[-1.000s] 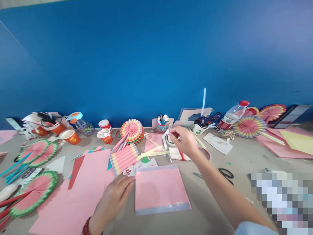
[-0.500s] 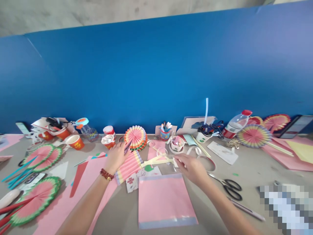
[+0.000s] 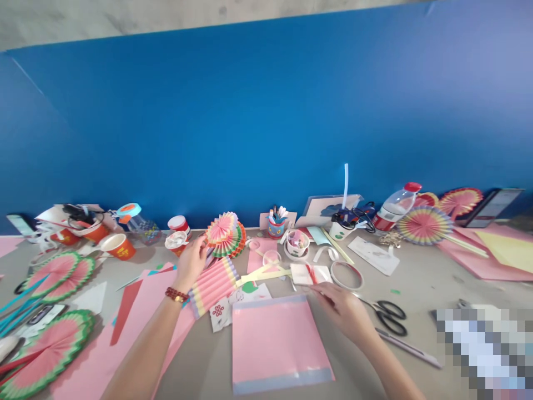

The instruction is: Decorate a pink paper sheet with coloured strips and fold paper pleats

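Observation:
My left hand (image 3: 192, 265) pinches the left edge of a round pleated paper fan (image 3: 222, 226) in pink, yellow and orange. That fan is tilted up off another one with a green rim (image 3: 236, 250). Below it lies a pleated pink paper strip (image 3: 214, 283) with yellow and lilac ends. My right hand (image 3: 345, 311), empty, has its fingers stretched forward at the near edge of a white pad (image 3: 300, 274) with a red mark on it. A flat pink sheet (image 3: 278, 344) with lilac bands lies between my forearms.
Black-handled scissors (image 3: 391, 318) and a pen-like tool (image 3: 410, 349) lie at the right. A tape roll (image 3: 347, 276) is beyond my right hand. Watermelon-coloured fans (image 3: 50, 353) and orange paper cups (image 3: 119, 247) occupy the left. A plastic bottle (image 3: 395, 208) leans against the blue partition (image 3: 258, 122).
My left hand has lifted and tilted the top fan, uncovering the green-rimmed one. My right hand has drawn back toward me from the white pad, which now shows more. The view has shifted slightly.

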### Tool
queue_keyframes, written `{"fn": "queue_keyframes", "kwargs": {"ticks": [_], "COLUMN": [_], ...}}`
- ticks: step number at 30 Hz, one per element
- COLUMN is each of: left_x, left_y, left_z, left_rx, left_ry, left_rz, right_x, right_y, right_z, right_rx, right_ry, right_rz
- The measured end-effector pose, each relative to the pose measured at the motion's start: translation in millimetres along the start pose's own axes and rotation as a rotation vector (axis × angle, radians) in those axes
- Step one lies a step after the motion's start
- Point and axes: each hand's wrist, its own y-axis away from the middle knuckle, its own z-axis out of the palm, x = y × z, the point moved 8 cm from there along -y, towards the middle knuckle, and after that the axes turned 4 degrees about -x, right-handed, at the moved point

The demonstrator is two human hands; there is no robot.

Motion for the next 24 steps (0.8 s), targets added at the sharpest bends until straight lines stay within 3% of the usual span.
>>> {"fn": "queue_keyframes", "kwargs": {"ticks": [7,11,24], "left_x": [-19,-23,-11], "left_y": [5,11,18], "left_z": [-34.7,-42.5,13.8], "left_rx": [0.039,0.058,-0.087], "left_ry": [0.141,0.144,-0.006], "left_rz": [0.005,0.005,0.049], "right_x": [17,23,34], "right_y": [1,1,3], "right_z": [9,11,18], "right_rx": [-0.007,-0.020,-0.026], "right_ry": [-0.029,-0.052,-0.032], "right_rz": [0.013,0.033,0.079]}}
